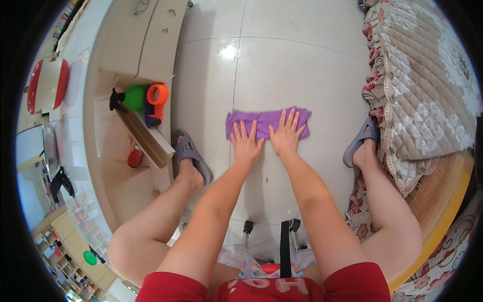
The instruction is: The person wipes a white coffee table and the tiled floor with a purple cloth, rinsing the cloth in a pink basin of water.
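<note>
A purple cloth lies spread flat and slightly wrinkled on the glossy tiled floor. My left hand rests palm down on its left part, fingers spread. On the right part lies my right hand, also palm down with the fingers apart. Both hands press on the cloth's near edge without gripping it. A small red mark shows on the floor just below the hands, between my forearms.
At left stands a desk with an open shelf holding a green spray bottle, an orange object and a red can. A quilted cover hangs at right. Grey slippers are on my feet; chair casters stand below.
</note>
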